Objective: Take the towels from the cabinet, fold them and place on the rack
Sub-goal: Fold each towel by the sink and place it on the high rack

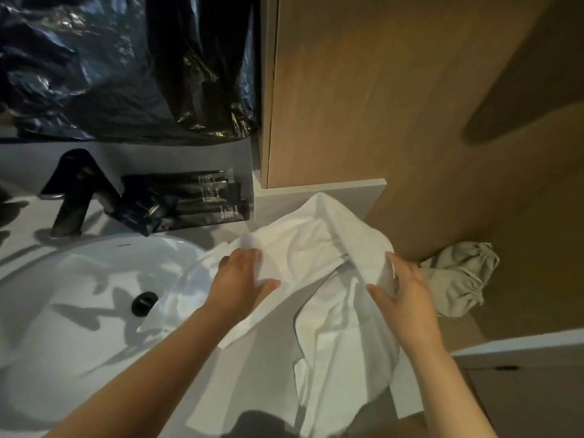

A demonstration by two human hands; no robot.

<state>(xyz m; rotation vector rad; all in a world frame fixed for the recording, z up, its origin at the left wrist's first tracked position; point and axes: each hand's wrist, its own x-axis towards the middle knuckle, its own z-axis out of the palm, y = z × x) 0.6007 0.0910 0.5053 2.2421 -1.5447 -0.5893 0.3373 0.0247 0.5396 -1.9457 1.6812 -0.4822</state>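
A white towel [303, 245] lies crumpled over the right end of the white counter [284, 197], with its lower part hanging past the counter's front edge. My left hand [240, 279] lies on the towel's left side, fingers curled into the cloth. My right hand [398, 289] grips a raised fold on the towel's right side. No rack is in view.
A white sink [79, 279] with a black drain [144, 303] and black tap [76, 191] lies to the left. Black toiletry tubes [202, 200] rest by the back wall. A wooden cabinet panel [395, 90] stands right, with grey cloth [458, 279] bunched at its foot.
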